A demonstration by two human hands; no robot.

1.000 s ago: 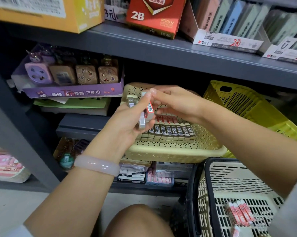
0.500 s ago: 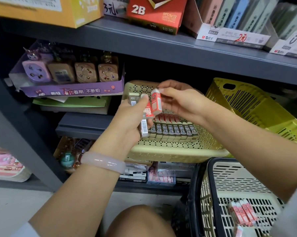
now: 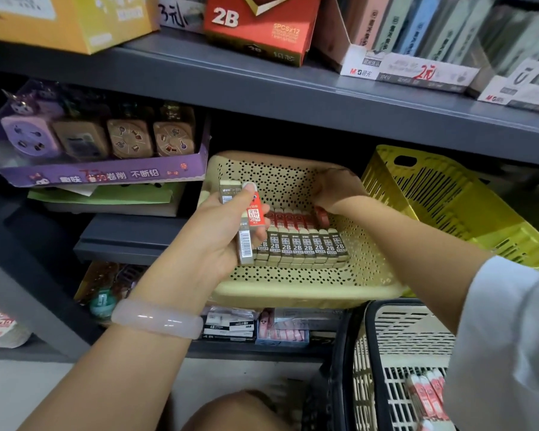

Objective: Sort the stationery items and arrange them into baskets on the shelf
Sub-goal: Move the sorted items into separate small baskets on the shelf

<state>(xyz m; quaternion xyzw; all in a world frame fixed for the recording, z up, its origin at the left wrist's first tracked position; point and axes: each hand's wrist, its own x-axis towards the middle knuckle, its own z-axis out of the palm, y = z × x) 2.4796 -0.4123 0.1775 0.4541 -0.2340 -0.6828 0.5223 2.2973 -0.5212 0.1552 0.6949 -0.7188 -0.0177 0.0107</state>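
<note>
A shallow beige perforated plastic basket [image 3: 296, 284] sits on the grey shelf [image 3: 262, 98]. The left hand [image 3: 218, 241] grips several small rectangular paper-sleeved erasers [image 3: 249, 225]. The right hand [image 3: 333, 191] pinches one red-sleeved eraser [image 3: 321, 215] at the end of the packed eraser rows [image 3: 305, 241]; bare basket floor lies right of them.

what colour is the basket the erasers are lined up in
Beige, dotted with small dark holes; the head view shows it.
</note>
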